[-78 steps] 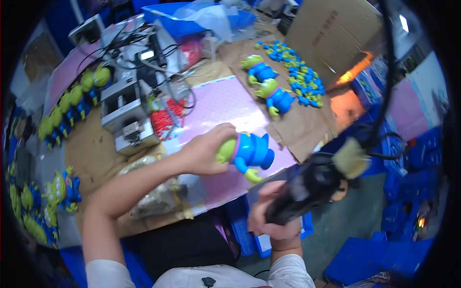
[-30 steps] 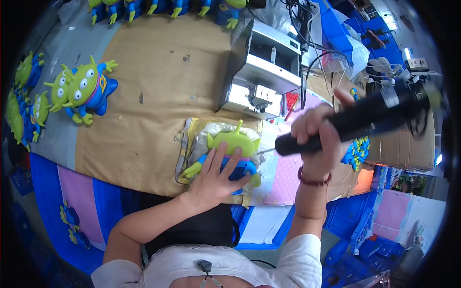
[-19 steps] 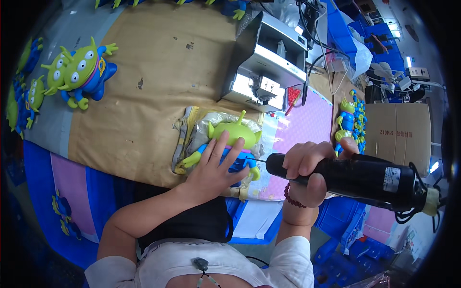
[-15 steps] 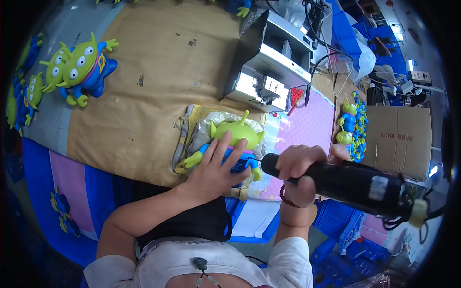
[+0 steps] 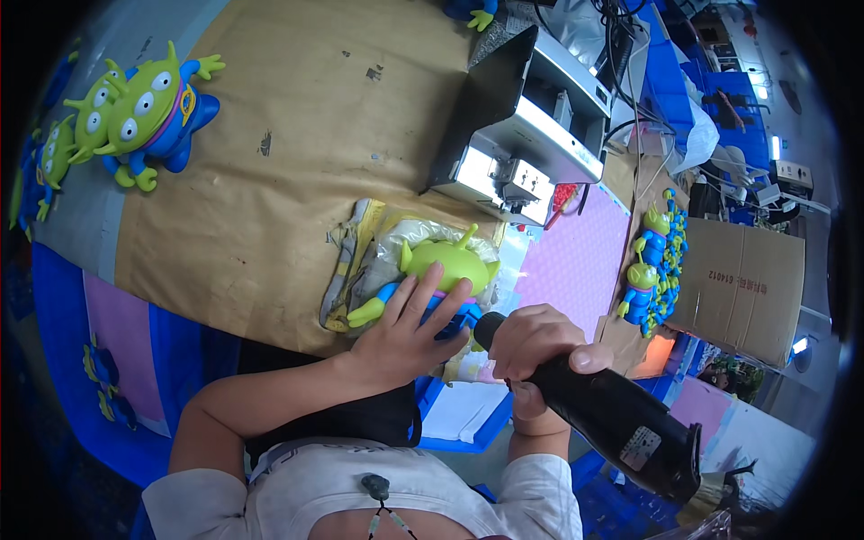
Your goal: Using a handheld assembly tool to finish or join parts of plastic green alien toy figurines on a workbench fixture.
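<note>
Driver lowered further | left hand (image 5: 405,328) flat on green-blue toy (image 5: 441,270) | right hand (image 5: 535,346) clenching black screwdriver (image 5: 603,418)

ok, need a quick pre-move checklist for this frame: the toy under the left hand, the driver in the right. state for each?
1. Left hand flat on the green and blue alien toy, pinning it: ok.
2. Toy rests on the crumpled cloth pad over the brown paper sheet: ok.
3. Right hand wrapped around the black electric screwdriver near its front end: ok.
4. Driver tip seated on the toy: cannot tell, the fingers hide it.
5. Left fingers away from the tip: not ok, they lie right beside the driver's front end.
6. Grey metal machine apart from both hands: ok.
</note>
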Demonstrator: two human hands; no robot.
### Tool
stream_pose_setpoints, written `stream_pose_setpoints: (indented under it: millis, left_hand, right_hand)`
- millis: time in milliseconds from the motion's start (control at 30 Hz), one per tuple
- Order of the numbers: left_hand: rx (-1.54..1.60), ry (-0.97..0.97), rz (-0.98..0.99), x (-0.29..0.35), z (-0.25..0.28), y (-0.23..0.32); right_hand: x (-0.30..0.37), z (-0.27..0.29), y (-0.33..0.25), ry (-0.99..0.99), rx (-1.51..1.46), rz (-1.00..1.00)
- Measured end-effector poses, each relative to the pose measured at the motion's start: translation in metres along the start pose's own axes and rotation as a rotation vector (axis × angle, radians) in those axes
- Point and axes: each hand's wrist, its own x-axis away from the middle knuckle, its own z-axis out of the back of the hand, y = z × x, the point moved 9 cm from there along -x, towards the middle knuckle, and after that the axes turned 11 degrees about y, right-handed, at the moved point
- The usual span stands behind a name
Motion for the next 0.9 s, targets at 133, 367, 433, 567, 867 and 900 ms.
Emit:
stream_pose_setpoints:
  millis: [133, 367, 433, 567, 867, 900]
  left_hand:
    - [-0.080, -0.025, -0.036, 0.000, -0.001, -0.001]
    - [0.088, -0.175, -0.013, -0.001, 0.019, 0.000]
    - [0.151, -0.240, -0.011, 0.000, 0.033, -0.002]
    - [0.195, 0.015, 0.155, 0.027, 0.052, -0.043]
    - [0.355, 0.204, 0.458, 0.055, 0.034, -0.083]
    - [0.339, 0.198, 0.466, 0.058, 0.034, -0.083]
  right_hand:
    - [0.000, -0.003, -0.001, -0.007, 0.021, 0.006]
    - [-0.054, 0.025, -0.023, 0.169, -0.111, -0.006]
    - [-0.084, 0.040, -0.013, 0.256, -0.060, 0.055]
    - [-0.122, 0.059, 0.031, 0.414, 0.109, 0.023]
    - [-0.112, 0.054, 0.044, 0.466, 0.080, -0.265]
    - [-0.106, 0.047, 0.032, 0.454, 0.036, -0.244]
